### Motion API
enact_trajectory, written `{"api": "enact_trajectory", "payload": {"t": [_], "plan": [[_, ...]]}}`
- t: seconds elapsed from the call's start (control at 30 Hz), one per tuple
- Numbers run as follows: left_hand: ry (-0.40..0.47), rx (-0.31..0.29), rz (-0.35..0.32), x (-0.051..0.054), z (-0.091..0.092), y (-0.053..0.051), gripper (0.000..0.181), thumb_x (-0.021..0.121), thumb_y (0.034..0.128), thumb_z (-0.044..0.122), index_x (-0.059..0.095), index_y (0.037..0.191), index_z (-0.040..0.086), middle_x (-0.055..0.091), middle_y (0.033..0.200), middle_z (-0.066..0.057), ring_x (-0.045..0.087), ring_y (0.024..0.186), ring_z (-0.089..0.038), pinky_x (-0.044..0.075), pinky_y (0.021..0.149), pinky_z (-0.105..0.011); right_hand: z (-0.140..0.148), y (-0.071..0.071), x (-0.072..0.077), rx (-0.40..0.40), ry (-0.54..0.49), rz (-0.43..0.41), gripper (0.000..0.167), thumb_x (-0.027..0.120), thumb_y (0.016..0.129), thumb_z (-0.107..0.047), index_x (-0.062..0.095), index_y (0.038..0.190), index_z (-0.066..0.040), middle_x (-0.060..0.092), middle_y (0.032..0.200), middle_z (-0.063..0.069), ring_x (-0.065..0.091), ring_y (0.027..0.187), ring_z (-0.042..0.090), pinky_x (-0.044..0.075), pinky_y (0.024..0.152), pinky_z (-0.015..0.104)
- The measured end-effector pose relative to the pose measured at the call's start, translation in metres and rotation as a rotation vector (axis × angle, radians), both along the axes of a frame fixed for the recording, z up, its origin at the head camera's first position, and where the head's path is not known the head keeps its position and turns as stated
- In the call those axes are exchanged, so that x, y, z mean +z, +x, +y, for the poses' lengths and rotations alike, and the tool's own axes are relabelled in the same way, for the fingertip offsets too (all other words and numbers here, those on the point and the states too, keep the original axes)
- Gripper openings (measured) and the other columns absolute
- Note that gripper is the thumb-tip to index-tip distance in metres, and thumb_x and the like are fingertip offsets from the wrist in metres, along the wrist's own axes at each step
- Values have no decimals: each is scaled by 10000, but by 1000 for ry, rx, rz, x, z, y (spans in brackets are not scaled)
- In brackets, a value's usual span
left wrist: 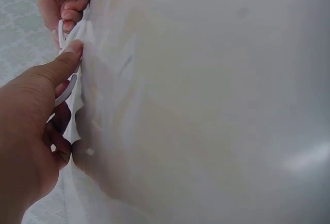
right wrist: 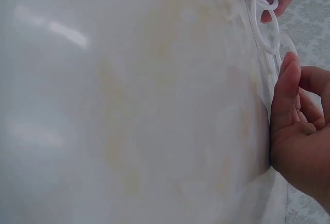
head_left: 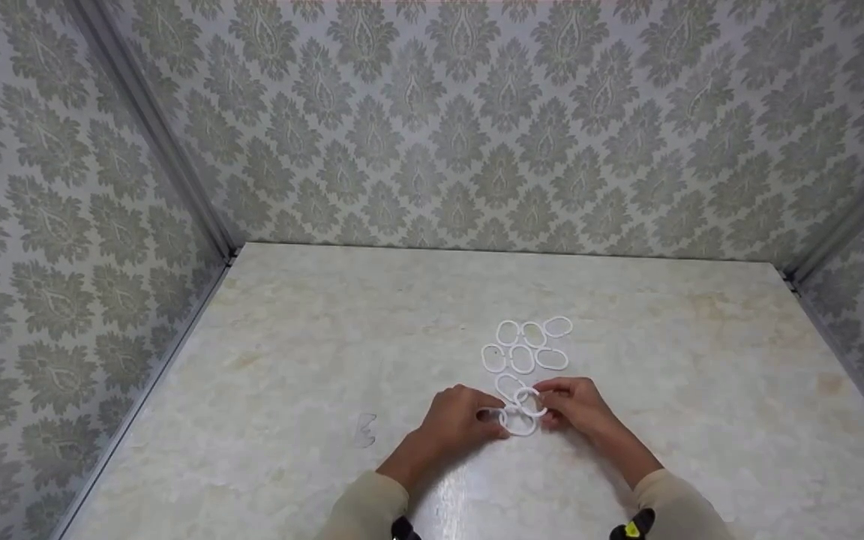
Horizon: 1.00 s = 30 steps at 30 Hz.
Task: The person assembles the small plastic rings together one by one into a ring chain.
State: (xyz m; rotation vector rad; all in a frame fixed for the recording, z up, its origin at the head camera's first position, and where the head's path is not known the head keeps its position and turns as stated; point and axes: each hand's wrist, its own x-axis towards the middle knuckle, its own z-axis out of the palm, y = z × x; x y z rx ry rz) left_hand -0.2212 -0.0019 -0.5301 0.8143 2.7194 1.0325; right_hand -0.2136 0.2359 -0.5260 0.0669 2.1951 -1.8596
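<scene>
Between the two hands hang linked white oval plastic rings. My left hand (head_left: 456,418) pinches a ring (left wrist: 66,92) between thumb and fingers at the left end. From it, a middle ring (head_left: 520,432) extends toward the right hand. My right hand (head_left: 582,409) pinches another ring (head_left: 530,390) that overlaps the middle one; whether these two are joined is hard to tell. Just behind them lies one more ring (head_left: 502,380), partly overlapped by the held ones. In the right wrist view, the right thumb and fingertips (right wrist: 291,62) meet at a ring's edge.
Beyond the hands, several loose white rings (head_left: 522,358) lie flat in two rough rows on the marbled table (head_left: 312,322). A thin clear piece (head_left: 365,430) with a wavy edge is left of the left hand. Patterned wall panels (head_left: 417,135) enclose the table's back and sides.
</scene>
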Motion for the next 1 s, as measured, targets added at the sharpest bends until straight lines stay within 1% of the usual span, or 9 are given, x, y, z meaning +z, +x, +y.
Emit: {"api": "enact_trajectory", "payload": {"t": [0.2,0.43,0.53,0.6,0.73,0.87,1.0], "plan": [[6,-4,28,-1,1,1,290,843,802,287,803,1088,266,752,859,137,515,679,5,441,674,-186,-1,0,-1,-2,25,13,356,599,919,5,606,1223,189,642,701,-63,600,569,24,522,547,185],[10,-4,12,1,2,1,276,843,809,274,802,1082,293,741,850,148,510,688,-5,430,668,-196,1,1,-2,76,36,35,371,590,897,4,601,1205,211,660,704,-82,592,578,6,503,545,168],[6,-9,21,1,2,0,280,841,811,283,802,1088,279,744,849,137,510,680,-5,430,666,-191,1,1,-2,73,36,45,368,589,898,2,605,1201,211,659,699,-95,584,573,0,496,541,163],[-10,-12,42,0,1,-1,282,837,812,299,801,1090,278,734,823,132,492,671,-8,415,664,-187,0,1,-2,67,40,52,365,593,898,1,611,1199,206,657,705,-102,571,571,-7,490,544,157],[-40,-11,73,-1,0,-3,289,837,806,324,799,1090,280,726,788,121,455,652,-15,382,648,-184,0,1,-1,56,36,53,365,598,904,-22,623,1204,184,673,763,-111,557,587,-12,495,559,156],[-37,-10,47,-1,-1,-3,304,842,805,330,796,1101,277,735,807,130,451,650,-9,375,636,-180,2,2,-2,63,-13,27,381,592,952,-53,591,1252,181,686,831,-111,585,644,-5,531,594,170],[-32,-27,37,0,-4,-3,263,845,795,326,801,1050,278,706,750,132,460,648,-12,374,625,-185,6,2,-3,92,-41,19,391,595,983,-73,566,1271,189,671,809,-120,587,668,-8,536,605,170]]}}
